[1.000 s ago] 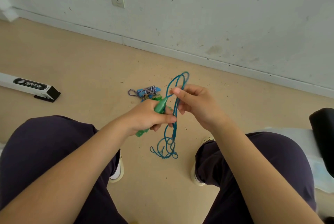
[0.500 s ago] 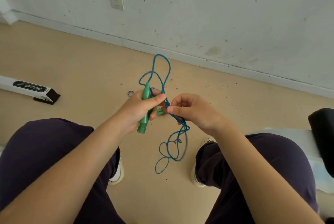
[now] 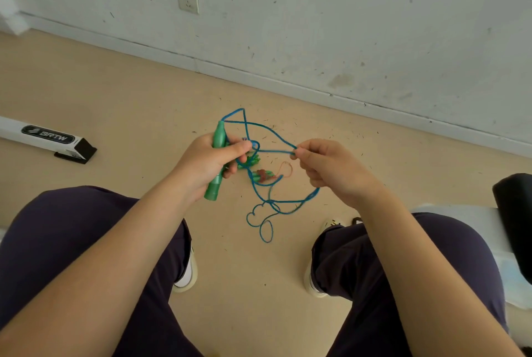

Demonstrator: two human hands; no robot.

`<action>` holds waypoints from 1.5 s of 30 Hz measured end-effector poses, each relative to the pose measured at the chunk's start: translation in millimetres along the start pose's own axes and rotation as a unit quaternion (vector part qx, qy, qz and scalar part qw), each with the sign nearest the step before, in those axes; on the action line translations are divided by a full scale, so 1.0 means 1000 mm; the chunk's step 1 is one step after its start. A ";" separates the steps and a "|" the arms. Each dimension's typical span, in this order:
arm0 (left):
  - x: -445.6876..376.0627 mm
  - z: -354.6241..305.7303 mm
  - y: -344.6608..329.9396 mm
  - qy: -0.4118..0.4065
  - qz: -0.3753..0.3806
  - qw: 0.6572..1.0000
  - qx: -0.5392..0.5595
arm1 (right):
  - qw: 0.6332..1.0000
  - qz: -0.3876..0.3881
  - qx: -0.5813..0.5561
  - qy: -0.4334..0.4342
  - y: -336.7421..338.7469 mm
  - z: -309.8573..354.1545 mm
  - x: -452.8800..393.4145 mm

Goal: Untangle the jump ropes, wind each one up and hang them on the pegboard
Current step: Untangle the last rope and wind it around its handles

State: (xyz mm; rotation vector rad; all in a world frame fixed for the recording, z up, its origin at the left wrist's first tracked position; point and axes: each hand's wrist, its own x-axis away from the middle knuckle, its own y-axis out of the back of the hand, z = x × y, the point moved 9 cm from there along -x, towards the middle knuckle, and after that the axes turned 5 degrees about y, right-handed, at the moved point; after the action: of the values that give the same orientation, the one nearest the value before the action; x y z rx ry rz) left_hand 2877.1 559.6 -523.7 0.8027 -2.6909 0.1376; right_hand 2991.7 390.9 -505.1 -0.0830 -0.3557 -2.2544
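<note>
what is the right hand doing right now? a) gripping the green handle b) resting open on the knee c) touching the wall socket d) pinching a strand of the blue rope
d: the right hand pinches a strand of the blue rope and holds it out to the side, while the left hand grips the green handle.

The left hand (image 3: pixel 210 160) grips a green handle (image 3: pixel 216 160); the right hand (image 3: pixel 325 168) pinches the blue rope (image 3: pixel 276 136). Loops dangle above the floor (image 3: pixel 129 103), where perhaps more handles lie.
</note>
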 end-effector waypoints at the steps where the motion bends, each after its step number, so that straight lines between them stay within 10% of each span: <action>1: 0.000 0.000 0.001 -0.002 -0.001 1.000 -0.007 | 0.999 0.005 0.034 0.001 0.003 0.000 0.001; 16: 0.004 0.004 -0.009 0.016 0.043 0.997 -0.060 | 0.993 0.083 0.078 -0.002 -0.017 0.005 0.010; 21: -0.005 0.015 0.011 0.027 -0.050 0.962 -0.269 | 0.996 0.059 0.054 0.038 -0.009 0.012 0.006; 28: 0.020 -0.003 -0.047 -0.114 0.167 0.951 -0.236 | 0.980 0.158 0.115 0.027 -0.044 0.009 0.013; 38: 0.016 0.001 -0.039 -0.052 0.179 0.965 -0.187 | 0.997 -0.064 0.005 0.044 0.018 0.009 -0.003; 45: 0.020 0.008 -0.051 -0.053 0.193 0.960 -0.195 | 0.990 0.094 0.104 0.021 -0.033 0.001 0.007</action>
State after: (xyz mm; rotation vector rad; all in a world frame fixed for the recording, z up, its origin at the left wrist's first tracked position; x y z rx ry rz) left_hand 2887.3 505.1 -524.5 0.1682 -2.8069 -0.3450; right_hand 2962.3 406.2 -510.4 0.0385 -0.5355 -2.0178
